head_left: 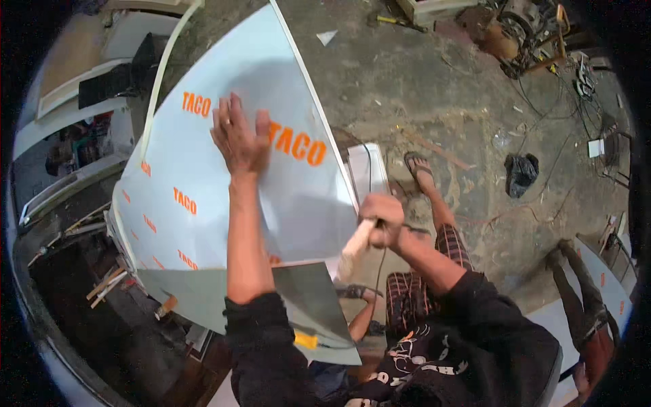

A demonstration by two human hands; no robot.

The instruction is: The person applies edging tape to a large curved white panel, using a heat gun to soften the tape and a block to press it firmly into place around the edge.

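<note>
A large white panel (224, 163) with orange printing stretches across the left and centre. My left hand (241, 142) lies flat on it, fingers spread. My right hand (381, 218) is closed in a fist beside the panel's right edge. From that fist a pale wooden stick (352, 254) slants down and left; it is blurred, and its far end is close to the panel's near right corner. Whether the stick is part of a tool cannot be made out. A grey-green sheet (308, 292) borders the panel's near side, partly behind my left arm.
A hammer (400, 24) lies on the floor at the back. Machinery (519, 30) with trailing cables stands at the back right. A black plastic bag (521, 175) lies on the concrete. Another person (590, 305) is at the far right. Wood scraps (107, 285) lie at the left.
</note>
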